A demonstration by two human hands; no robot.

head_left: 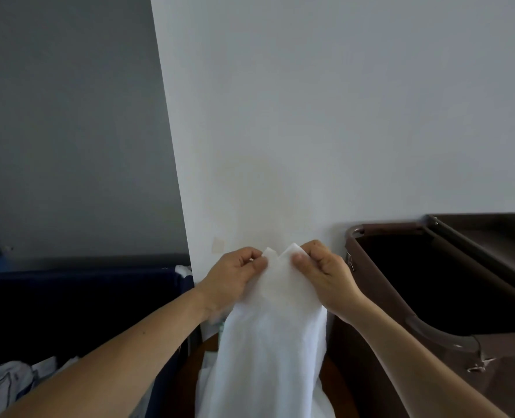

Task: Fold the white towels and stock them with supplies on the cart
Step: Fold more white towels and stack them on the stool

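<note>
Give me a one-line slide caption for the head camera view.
Left hand and right hand pinch the top corners of a hanging towel, brown cart to the right.

The white towel [275,333] is soft, matt cloth with a fine nap; the brown cart [440,334] has a smooth, faintly glossy rim; the navy hamper [84,297] is matt fabric
</note>
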